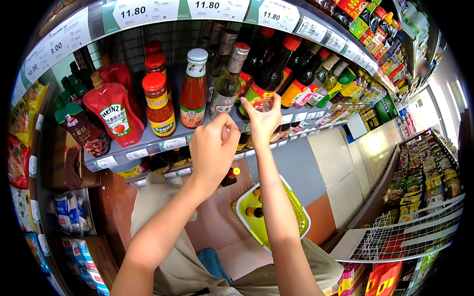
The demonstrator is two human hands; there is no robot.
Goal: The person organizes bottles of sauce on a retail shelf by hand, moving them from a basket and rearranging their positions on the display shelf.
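My right hand [264, 120] grips the lower part of a dark glass sauce bottle [272, 74] with a red cap and a green, yellow and red label. Its thumb is on the left side, its fingers on the right, and the bottle stands on the shelf among similar ones. My left hand [214, 146] is curled at the shelf's front edge, with nothing visible in it. Just behind it stands a clear glass bottle [226, 87] with a silvery label. To its left is a red sauce bottle [194, 92] with a white cap.
Red-lidded sauce jars [159, 105], a Heinz tomato ketchup pouch [115, 114] and a dark sauce pouch [79, 127] line the grey shelf [152, 145]. A price-tagged shelf edge [218, 9] curves above. A yellow-green shopping basket [301, 218] holding bottles sits on the floor below my right forearm.
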